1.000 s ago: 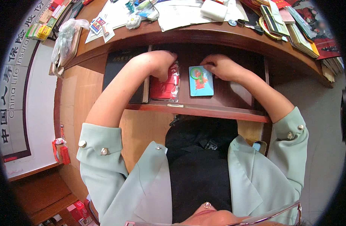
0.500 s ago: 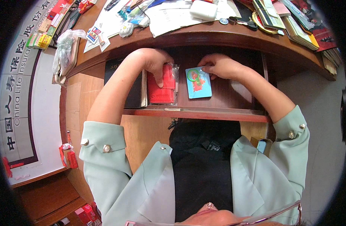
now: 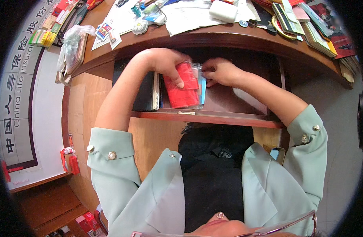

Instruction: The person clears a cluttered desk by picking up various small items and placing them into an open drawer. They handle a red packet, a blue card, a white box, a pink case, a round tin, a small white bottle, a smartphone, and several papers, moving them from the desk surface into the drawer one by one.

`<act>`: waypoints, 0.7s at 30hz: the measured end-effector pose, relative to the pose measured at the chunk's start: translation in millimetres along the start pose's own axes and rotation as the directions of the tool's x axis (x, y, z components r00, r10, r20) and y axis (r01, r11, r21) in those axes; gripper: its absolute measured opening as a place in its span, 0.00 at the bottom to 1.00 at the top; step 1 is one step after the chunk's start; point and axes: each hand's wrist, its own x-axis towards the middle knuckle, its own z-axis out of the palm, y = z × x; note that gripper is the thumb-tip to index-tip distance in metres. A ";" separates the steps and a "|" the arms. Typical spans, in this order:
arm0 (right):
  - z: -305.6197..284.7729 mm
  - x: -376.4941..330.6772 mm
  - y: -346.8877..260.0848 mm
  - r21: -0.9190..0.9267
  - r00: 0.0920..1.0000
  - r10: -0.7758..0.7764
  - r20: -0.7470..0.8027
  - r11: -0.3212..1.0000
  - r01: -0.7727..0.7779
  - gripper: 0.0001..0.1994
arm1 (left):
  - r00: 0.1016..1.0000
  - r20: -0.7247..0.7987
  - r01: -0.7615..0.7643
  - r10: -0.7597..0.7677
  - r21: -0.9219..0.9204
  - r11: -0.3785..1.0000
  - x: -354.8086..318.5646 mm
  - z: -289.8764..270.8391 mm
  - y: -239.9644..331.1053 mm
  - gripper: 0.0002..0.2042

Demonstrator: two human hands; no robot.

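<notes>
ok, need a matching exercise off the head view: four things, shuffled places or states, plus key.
1. red packet
2. blue card
3. black book
4. white case

A. mostly covered, only a strip showing
B. on the desk
C. held by the left hand
D. at the left in the drawer

Pairs: 1-C, 2-A, 3-D, 4-B

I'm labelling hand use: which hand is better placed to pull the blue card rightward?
Probably the right hand: its fingers are at the blue card; the left hand holds the red packet overlapping it.
</notes>
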 end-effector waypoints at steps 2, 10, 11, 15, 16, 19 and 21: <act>5.6 7.2 2.2 0.006 1.000 0.012 -0.014 1.000 -0.012 0.11 | 1.000 -0.010 0.011 -0.011 0.058 0.998 0.3 1.3 9.1 0.39; 16.9 10.5 6.7 0.215 0.997 0.063 -0.041 0.975 -0.052 0.11 | 0.991 -0.134 0.021 0.007 0.200 0.980 -1.9 10.1 7.9 0.40; 26.7 10.3 2.3 0.313 0.994 0.101 -0.044 0.946 -0.082 0.10 | 0.988 -0.152 0.043 -0.011 0.204 0.978 -5.8 11.4 10.0 0.41; 56.0 1.6 -19.4 0.560 0.982 0.187 0.033 0.810 -0.173 0.10 | 0.986 -0.164 0.027 0.002 0.176 0.984 -10.1 13.1 7.0 0.45; 57.5 -2.3 -25.8 0.521 0.978 0.174 0.113 0.828 -0.207 0.13 | 0.988 -0.154 0.034 -0.004 0.187 0.982 -11.0 13.1 7.6 0.46; 50.8 -11.3 -35.4 0.368 0.977 0.180 0.112 0.906 -0.210 0.13 | 0.991 -0.136 0.035 -0.005 0.220 0.975 -13.7 15.0 8.2 0.47; 47.0 -13.8 -31.9 0.356 0.971 0.176 0.163 0.907 -0.225 0.14 | 0.990 -0.138 0.002 0.035 0.260 0.966 -13.2 14.2 7.4 0.46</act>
